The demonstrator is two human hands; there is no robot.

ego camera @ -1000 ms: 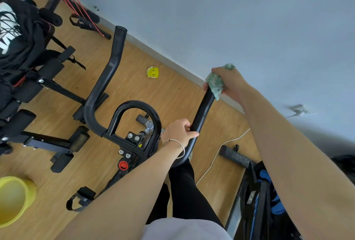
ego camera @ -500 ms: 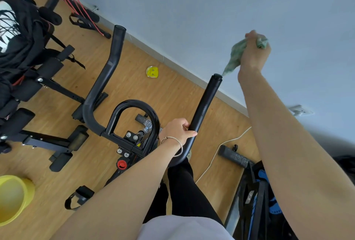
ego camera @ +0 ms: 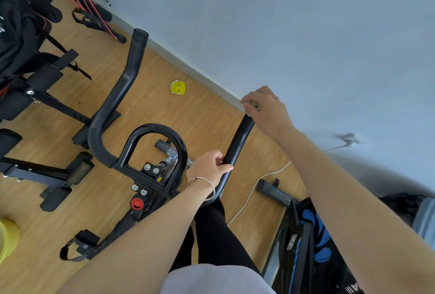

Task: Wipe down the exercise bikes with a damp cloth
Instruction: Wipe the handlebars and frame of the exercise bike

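Note:
The black exercise bike's handlebars (ego camera: 131, 86) fill the middle of the view, with a looped centre bar (ego camera: 164, 128) and a red knob (ego camera: 137, 203) below. My left hand (ego camera: 208, 169) grips the lower bend of the right handlebar (ego camera: 237, 145). My right hand (ego camera: 266, 110) sits over the top end of that same bar, closed around the green cloth (ego camera: 254, 104), of which only a small bit shows between the fingers.
A black weight bench (ego camera: 42, 105) with dark clothing stands at the left. A yellow bucket (ego camera: 8, 239) sits at the lower left, a small yellow object (ego camera: 178, 87) on the wooden floor, a white cable (ego camera: 256, 187) and a second machine (ego camera: 306, 242) at the right.
My right hand with the cloth lifted off the bar's end into the air, then came back down onto the top end. My left hand kept its grip.

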